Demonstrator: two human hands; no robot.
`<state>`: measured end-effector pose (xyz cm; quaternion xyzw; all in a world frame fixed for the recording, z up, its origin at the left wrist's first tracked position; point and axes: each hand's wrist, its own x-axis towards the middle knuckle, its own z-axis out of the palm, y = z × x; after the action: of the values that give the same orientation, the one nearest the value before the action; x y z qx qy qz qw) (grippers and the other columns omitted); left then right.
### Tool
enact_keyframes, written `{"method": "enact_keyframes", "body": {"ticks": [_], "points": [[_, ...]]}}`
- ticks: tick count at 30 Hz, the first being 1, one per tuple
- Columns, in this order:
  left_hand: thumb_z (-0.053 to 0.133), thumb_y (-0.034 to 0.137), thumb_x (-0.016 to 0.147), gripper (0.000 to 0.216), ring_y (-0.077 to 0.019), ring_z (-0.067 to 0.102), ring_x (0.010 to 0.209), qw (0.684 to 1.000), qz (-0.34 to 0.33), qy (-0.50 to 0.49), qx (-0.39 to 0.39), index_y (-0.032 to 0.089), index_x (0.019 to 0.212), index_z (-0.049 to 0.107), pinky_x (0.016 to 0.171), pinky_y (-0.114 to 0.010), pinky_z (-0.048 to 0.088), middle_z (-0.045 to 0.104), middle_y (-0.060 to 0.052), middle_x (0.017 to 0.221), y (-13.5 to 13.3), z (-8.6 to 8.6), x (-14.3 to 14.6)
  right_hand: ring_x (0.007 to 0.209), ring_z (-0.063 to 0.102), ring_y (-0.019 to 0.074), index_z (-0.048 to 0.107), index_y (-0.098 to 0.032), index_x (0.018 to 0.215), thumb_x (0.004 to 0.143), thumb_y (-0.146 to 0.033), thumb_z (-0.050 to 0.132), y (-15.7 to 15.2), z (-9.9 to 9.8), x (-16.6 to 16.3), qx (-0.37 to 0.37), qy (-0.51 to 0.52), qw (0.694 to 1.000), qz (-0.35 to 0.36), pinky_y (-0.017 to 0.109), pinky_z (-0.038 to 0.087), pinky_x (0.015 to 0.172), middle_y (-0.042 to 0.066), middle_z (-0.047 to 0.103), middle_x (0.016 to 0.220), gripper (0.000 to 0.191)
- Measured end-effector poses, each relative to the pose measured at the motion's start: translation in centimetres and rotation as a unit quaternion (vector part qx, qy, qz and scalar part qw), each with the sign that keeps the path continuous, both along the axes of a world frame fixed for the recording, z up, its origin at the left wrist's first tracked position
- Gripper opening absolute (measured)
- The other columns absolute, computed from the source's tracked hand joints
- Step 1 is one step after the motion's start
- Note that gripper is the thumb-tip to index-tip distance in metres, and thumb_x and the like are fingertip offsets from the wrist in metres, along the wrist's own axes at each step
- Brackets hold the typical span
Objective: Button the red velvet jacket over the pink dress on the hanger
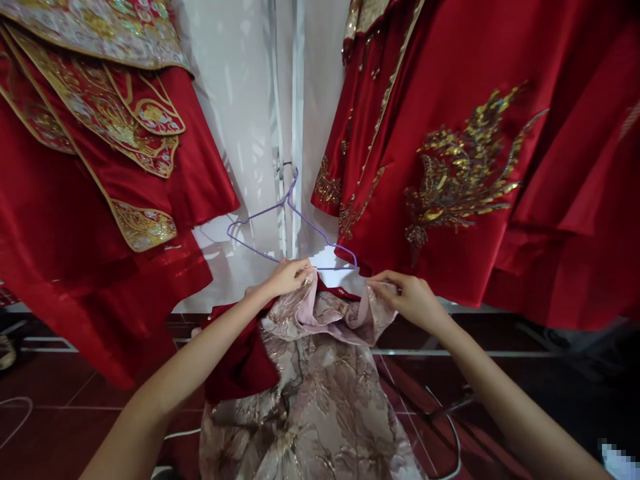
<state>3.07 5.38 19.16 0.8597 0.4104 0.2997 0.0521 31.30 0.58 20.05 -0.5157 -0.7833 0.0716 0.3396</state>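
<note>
A pinkish-beige dress [345,393] with a shiny floral pattern hangs between my arms. My left hand [293,277] pinches its upper edge on the left. On the right, my right hand [413,300] grips the same edge between thumb and fingers. The neckline sags open between the two hands, showing a pale pink lining. Just beyond them, a purple clothes hanger [295,220] hangs from a small hook by the white wall. Dark red cloth [240,363] lies against the dress's left side, under my left forearm.
Red embroidered garments flank the hanger: one skirt [200,160] at left, another skirt [450,167] with a gold sequinned motif at right. White cables [455,433] run over the dark red tiled floor [80,427]. A vertical white pole [297,100] stands behind.
</note>
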Motion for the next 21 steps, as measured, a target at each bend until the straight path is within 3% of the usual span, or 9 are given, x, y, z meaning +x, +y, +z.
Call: {"method": "enact_keyframes", "body": {"ticks": [5,12,21], "points": [[0.035,0.041,0.089,0.033,-0.009,0.041,0.054,0.998,-0.016,-0.042,-0.034,0.017,0.076,0.054,0.058,-0.021,0.032,0.046,0.004,0.056,-1.8,-0.4,-0.8,0.081,0.065,0.0215,0.069,-0.025,0.085,0.078,-0.039,0.054,2.0,-0.8,1.2,0.032,0.079,0.993,-0.085,0.029,0.048,0.069,0.0,0.071,0.086,0.021],[0.035,0.041,0.089,0.034,-0.0094,0.041,0.055,0.999,-0.008,-0.028,-0.045,0.017,0.076,0.054,0.057,-0.02,0.031,0.046,0.003,0.057,-3.1,0.8,-1.3,0.085,0.065,0.021,0.068,-0.024,0.088,0.079,-0.041,0.055,2.2,1.2,-2.4,0.096,0.157,0.982,-0.05,0.03,0.048,0.074,0.002,0.07,0.091,0.023],[0.036,0.042,0.088,0.032,-0.0105,0.043,0.057,0.998,-0.001,-0.037,-0.048,0.019,0.076,0.054,0.056,-0.021,0.03,0.047,0.003,0.059,-3.5,1.2,0.5,0.078,0.065,0.0214,0.07,-0.023,0.087,0.079,-0.039,0.056,3.3,4.0,-4.0,0.151,0.141,0.977,-0.054,0.031,0.047,0.07,0.003,0.071,0.087,0.023]]}}
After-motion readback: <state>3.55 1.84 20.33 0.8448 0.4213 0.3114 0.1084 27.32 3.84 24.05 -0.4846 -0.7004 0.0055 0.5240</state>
